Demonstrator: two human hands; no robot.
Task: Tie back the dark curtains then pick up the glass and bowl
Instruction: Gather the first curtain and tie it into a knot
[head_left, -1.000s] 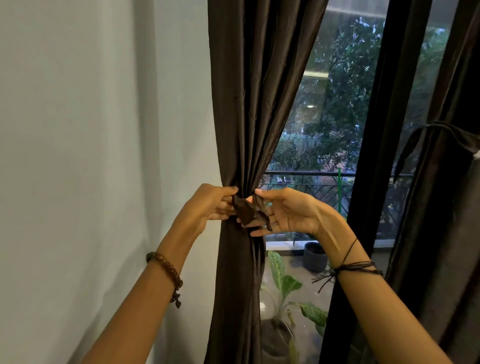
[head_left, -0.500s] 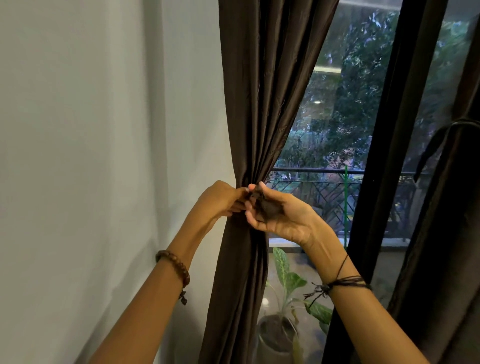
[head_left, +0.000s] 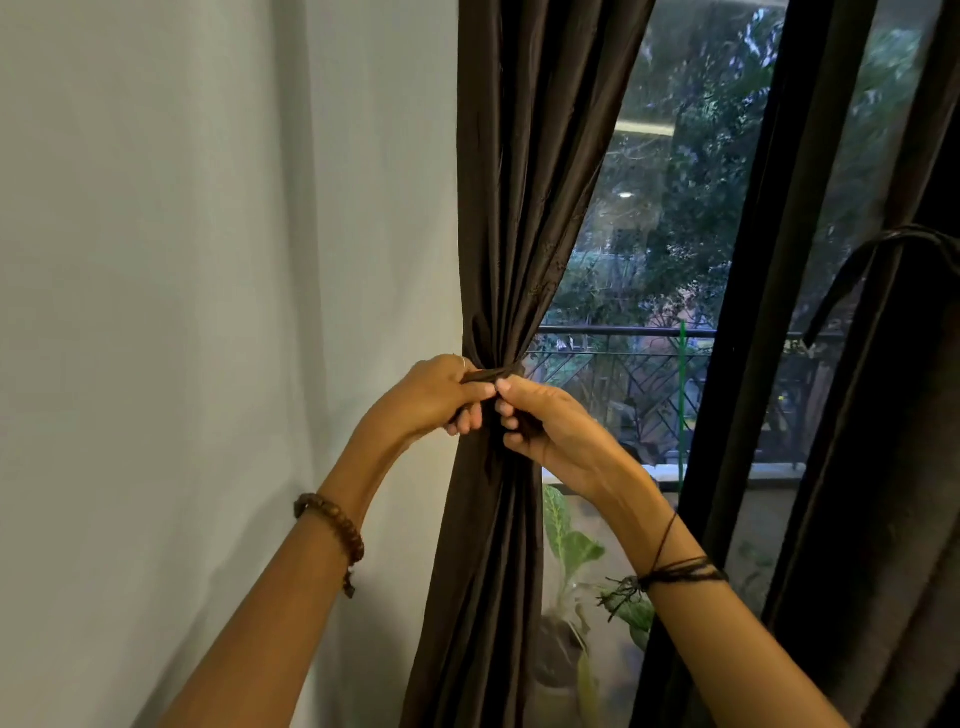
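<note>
Both hands moved closer, left hand (head_left: 434, 397) and right hand (head_left: 548, 428) gripping the thin dark fabric tie-band (head_left: 491, 374) around the gathered dark brown curtain (head_left: 524, 208); knot unfinished, glass and bowl unseen.

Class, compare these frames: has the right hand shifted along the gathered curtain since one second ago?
Cannot tell: the camera itself moved. Against the balcony railing, the right hand sits at much the same level, gripping the tie band on the curtain.

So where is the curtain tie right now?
In the head view, the curtain tie wraps the gathered left curtain beside the white wall, held between both hands.
</note>
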